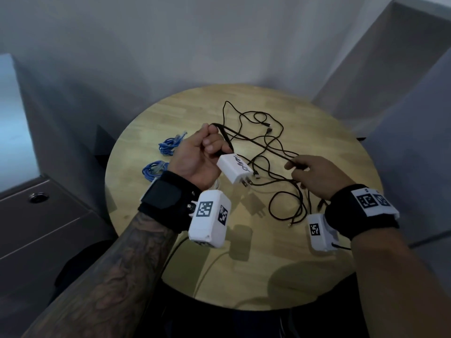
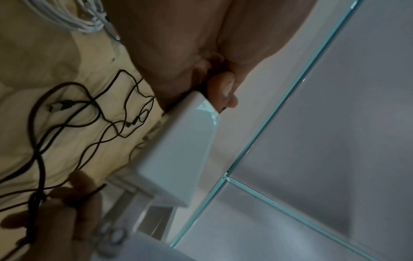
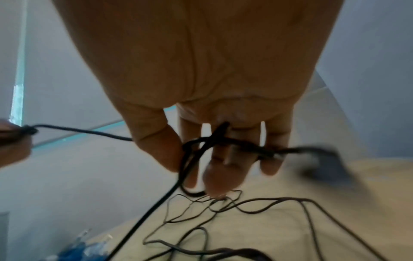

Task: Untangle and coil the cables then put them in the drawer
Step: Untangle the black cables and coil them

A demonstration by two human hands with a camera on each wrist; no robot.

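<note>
A tangle of black cables point(image 1: 273, 152) sprawls over the round wooden table point(image 1: 329, 147). My left hand point(image 1: 202, 154) is raised above the table and grips a folded length of black cable, with a white charger block point(image 1: 235, 168) hanging just under its fingers. In the left wrist view the charger block point(image 2: 178, 150) fills the middle. My right hand point(image 1: 314, 174) pinches a black strand stretched from the left hand. In the right wrist view the black cable point(image 3: 223, 143) loops across the fingers point(image 3: 219, 173).
Two blue cable coils point(image 1: 168, 145) point(image 1: 153, 168) lie at the table's left edge. A white cable coil point(image 2: 73, 17) lies near the left wrist. A grey drawer cabinet point(image 1: 44, 215) with a lock stands at the left. Grey walls surround the table.
</note>
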